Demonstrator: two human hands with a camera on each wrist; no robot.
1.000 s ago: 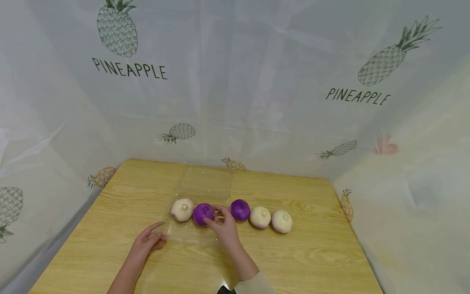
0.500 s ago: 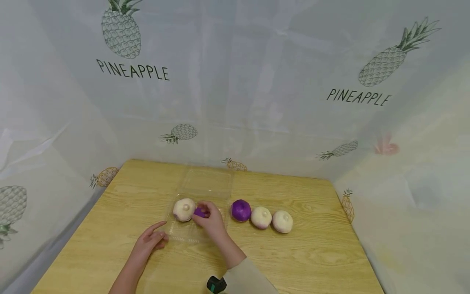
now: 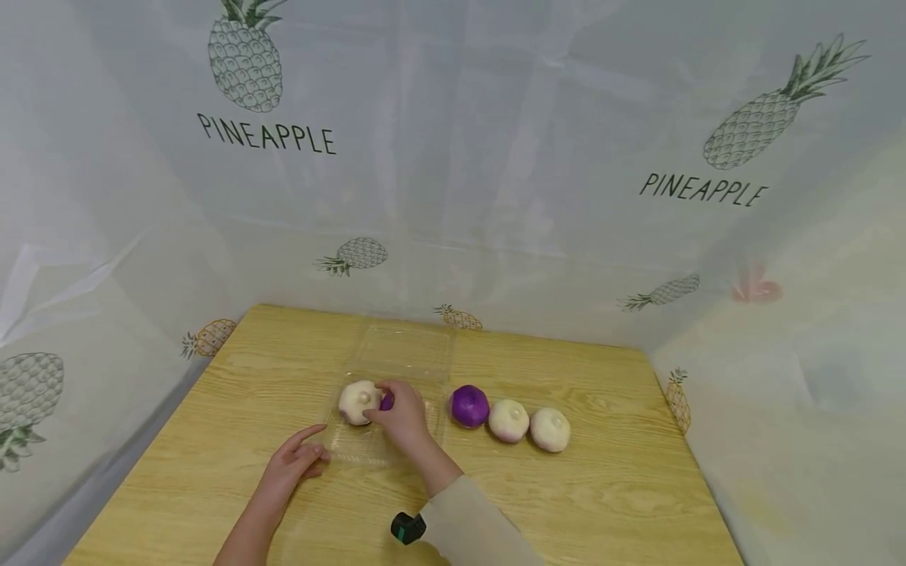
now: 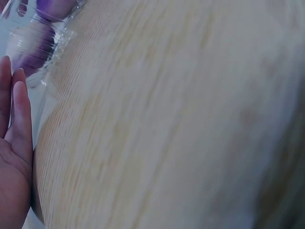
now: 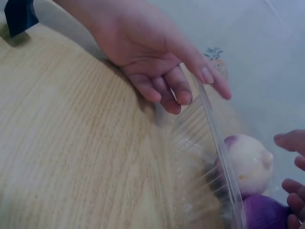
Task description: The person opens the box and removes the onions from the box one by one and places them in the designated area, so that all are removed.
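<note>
In the head view a clear plastic clamshell box (image 3: 340,454) lies with its lid (image 3: 406,346) folded back. Inside sits a white turnip (image 3: 357,402) with purple on its underside. Beside it is a purple turnip (image 5: 267,214), mostly covered by my right hand (image 3: 405,413) in the head view. That hand is over the box, thumb and fingertips spread around the white turnip's right side. In the right wrist view its fingers (image 5: 296,188) overlap the purple turnip and one points toward the white one's nub. My left hand (image 3: 292,460) is beside the box's near left corner, fingers extended.
Right of the box, another purple turnip (image 3: 469,406) and two white ones, a nearer-to-box one (image 3: 509,420) and an outer one (image 3: 550,429), stand in a row on the wooden table (image 3: 609,495). A pineapple-printed curtain (image 3: 531,181) surrounds the table.
My right hand has moved left over the purple turnip in the box to the edge of the white one. The left hand stays by the corner; the view has shifted slightly.
</note>
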